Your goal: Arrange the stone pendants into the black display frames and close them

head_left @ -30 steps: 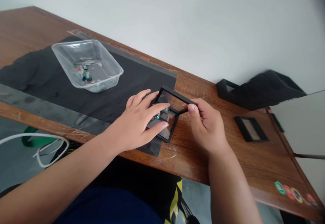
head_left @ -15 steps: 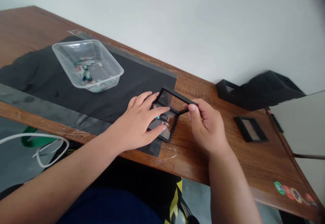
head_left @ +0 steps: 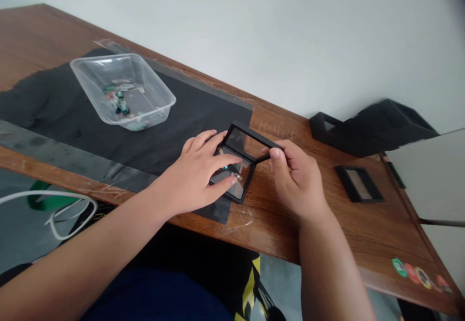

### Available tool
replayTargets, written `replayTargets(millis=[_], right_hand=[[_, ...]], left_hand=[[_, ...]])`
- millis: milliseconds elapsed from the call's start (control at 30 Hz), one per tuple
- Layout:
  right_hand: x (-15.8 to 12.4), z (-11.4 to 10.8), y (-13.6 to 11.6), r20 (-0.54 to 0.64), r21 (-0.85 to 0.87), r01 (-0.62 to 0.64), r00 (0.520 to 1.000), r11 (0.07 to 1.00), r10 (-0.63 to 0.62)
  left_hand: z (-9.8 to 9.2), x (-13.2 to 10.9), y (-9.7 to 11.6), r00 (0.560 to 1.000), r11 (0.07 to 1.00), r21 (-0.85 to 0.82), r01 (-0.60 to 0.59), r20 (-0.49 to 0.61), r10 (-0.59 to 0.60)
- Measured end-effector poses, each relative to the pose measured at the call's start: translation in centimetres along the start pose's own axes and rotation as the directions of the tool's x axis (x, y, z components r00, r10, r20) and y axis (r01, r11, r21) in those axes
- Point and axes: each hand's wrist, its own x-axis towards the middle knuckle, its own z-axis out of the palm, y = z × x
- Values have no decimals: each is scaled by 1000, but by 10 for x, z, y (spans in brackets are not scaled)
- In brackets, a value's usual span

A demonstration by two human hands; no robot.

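Observation:
A small black hinged display case (head_left: 242,156) lies open at the near right corner of the black mat (head_left: 65,112). My right hand (head_left: 296,180) pinches the raised lid at its right edge and holds it tilted up. My left hand (head_left: 199,175) rests on the lower half with fingers stretched out, fingertips touching a small green and silver piece (head_left: 232,170) on the clear film. A clear plastic tub (head_left: 123,90) with several small colourful pieces stands on the mat at the far left.
A closed black case (head_left: 359,184) lies on the wooden table (head_left: 363,229) to the right. A pile of black cases (head_left: 374,127) sits against the wall. Round stickers (head_left: 417,275) mark the near right edge. A white cable (head_left: 61,214) hangs below left.
My left fingers have shifted slightly on the lower half of the case. The view has moved a little, and the lid stays held up.

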Motion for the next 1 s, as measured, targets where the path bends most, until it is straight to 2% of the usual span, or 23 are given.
replayTargets(millis=[633, 867, 1000], right_hand=[[1, 0, 3, -7, 6, 6, 1000, 1000, -6], [0, 0, 2, 4, 34, 3, 1000, 999, -3], [0, 1, 1, -11, 43, -1, 1000, 999, 2]], left_hand=[[-3, 1, 0, 995, 997, -59, 48, -84, -53], [-8, -2, 2, 971, 996, -70, 49, -230, -64], [-4, 2, 1, 984, 999, -33, 37, -174, -42]])
